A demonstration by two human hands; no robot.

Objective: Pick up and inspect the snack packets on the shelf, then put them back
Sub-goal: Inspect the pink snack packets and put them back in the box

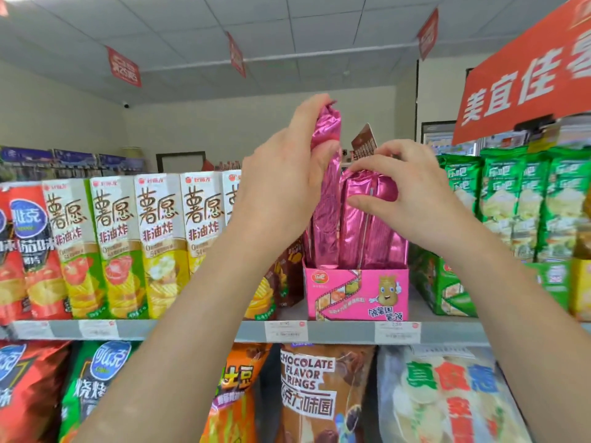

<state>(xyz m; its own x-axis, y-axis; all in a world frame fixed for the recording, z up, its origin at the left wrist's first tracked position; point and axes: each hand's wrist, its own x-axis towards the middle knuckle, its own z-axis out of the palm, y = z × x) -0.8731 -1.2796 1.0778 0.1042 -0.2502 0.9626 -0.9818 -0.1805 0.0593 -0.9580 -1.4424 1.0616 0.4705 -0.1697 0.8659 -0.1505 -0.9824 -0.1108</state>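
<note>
A pink display box (358, 294) stands on the top shelf (339, 331) with shiny pink snack packets upright in it. My left hand (284, 183) grips the top of one tall pink packet (329, 219), whose lower end is in the box at its left side. My right hand (412, 199) pinches the top of the neighbouring pink packets (367, 231) in the box, thumb in front and fingers over the upper edge. A brown packet (364, 140) sticks up behind my right hand.
Tall chip boxes (160, 244) line the shelf to the left and green chip bags (524, 203) fill the right. Larger snack bags (319, 394) hang on the shelf below. A red sign (527, 78) overhangs the upper right.
</note>
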